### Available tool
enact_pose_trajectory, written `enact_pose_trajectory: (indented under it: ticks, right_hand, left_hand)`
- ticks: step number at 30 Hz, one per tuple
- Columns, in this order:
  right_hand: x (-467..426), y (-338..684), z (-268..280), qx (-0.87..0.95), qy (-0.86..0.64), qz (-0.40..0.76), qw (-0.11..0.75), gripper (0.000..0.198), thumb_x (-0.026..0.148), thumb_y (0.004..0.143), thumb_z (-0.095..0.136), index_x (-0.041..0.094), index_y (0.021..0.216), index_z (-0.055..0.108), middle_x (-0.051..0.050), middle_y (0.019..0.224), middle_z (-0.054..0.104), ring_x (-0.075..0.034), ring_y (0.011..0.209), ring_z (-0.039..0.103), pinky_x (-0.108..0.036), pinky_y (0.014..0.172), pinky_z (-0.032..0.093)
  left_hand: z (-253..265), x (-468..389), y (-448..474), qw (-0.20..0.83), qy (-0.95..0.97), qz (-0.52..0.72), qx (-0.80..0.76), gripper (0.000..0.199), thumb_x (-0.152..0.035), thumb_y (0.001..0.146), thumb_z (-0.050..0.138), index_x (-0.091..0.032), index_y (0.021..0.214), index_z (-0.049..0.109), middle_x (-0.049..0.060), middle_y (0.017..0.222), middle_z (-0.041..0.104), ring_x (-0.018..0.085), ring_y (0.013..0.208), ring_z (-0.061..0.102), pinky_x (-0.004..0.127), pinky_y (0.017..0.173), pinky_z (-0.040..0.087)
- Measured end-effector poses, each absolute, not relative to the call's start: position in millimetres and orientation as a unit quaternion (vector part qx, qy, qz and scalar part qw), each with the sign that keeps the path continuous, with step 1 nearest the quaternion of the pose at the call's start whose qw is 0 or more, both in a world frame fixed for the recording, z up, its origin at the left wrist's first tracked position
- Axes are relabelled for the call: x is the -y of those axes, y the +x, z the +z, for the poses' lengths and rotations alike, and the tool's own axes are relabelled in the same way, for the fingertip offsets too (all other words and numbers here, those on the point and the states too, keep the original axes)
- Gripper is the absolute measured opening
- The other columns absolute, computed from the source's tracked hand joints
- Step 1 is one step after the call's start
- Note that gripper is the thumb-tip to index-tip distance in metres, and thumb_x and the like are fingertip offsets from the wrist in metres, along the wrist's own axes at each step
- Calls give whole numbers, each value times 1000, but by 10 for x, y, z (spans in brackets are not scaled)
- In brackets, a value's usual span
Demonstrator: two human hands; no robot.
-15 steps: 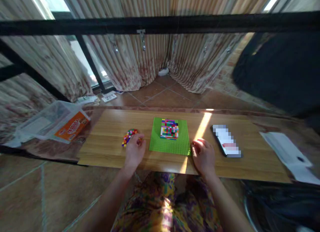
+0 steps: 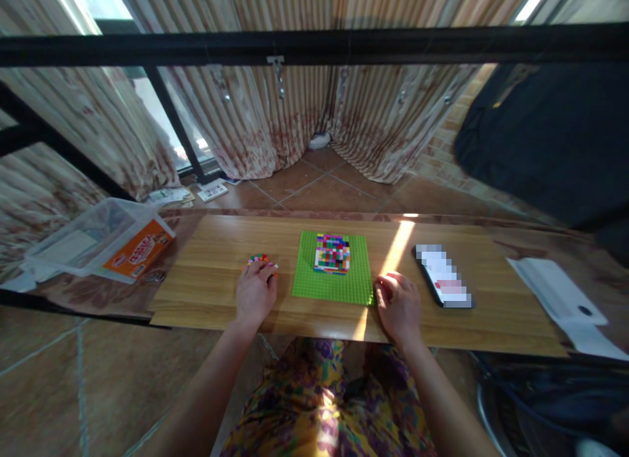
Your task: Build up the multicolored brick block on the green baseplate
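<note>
My left hand [image 2: 256,292] lies palm down over a small pile of mixed coloured toy bricks [image 2: 258,258], its fingers reaching into the near side and covering part of it. Its thumb is apart from the fingers. To the right, a green baseplate [image 2: 331,292] bears a block built of many small coloured bricks [image 2: 333,254]. Beside the plate's near right corner rests my right hand [image 2: 399,306], its fingers curled with thumb and fingertips close to the plate's edge. Whatever may be between those fingertips is hidden.
A phone [image 2: 445,277] lies on the wooden table [image 2: 196,293], right of my right hand. White paper [image 2: 560,293] is at the far right. At the left stands a clear plastic box [image 2: 78,247] with an orange label. A black rail [image 2: 314,47] crosses before the curtains.
My left hand has moved a little left and forward onto the brick pile, from a pinch-like pose to fingers reaching down. The right hand, baseplate and brick block stay put.
</note>
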State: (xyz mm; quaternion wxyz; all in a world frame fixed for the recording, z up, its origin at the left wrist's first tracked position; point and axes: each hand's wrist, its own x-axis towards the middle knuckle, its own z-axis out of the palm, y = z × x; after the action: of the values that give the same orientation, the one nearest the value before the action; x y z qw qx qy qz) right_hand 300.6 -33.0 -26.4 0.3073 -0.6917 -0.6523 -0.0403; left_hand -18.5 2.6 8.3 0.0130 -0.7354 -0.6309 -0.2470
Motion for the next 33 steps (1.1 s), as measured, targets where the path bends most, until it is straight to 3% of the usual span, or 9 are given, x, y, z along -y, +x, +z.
enact_pose_trajectory:
  ticks: [9, 18, 27, 33]
  right_hand:
    - [336, 2997, -238, 651, -697, -29, 300, 18, 26, 87, 52, 18, 95, 66, -9, 109, 63, -24, 102, 53, -39, 89, 43]
    - [331, 3001, -245, 655, -694, -23, 299, 18, 25, 87, 52, 18, 96, 66, -10, 109, 63, -23, 102, 53, -39, 89, 43]
    - [327, 2987, -230, 648, -696, -17, 310, 18, 24, 86, 51, 19, 95, 66, -9, 108, 62, -23, 100, 53, -39, 88, 43]
    - [325, 2977, -225, 646, -696, -14, 314, 18, 25, 87, 51, 19, 96, 66, -10, 108, 62, -24, 102, 52, -40, 88, 42]
  left_hand:
    - [133, -32, -122, 5, -742, -254, 620, 16, -18, 85, 49, -19, 90, 65, 10, 104, 64, 24, 105, 56, 43, 101, 39]
    - [373, -113, 215, -110, -751, -285, 586, 17, -18, 90, 44, -18, 92, 60, 5, 84, 66, 18, 78, 62, 28, 71, 46]
    - [483, -289, 576, -127, -782, -316, 523, 19, -21, 91, 48, -20, 98, 65, 4, 96, 69, 17, 88, 63, 29, 78, 47]
    - [519, -345, 685, -105, -774, -265, 565, 14, -21, 88, 51, -20, 95, 63, 5, 92, 69, 19, 83, 63, 30, 73, 46]
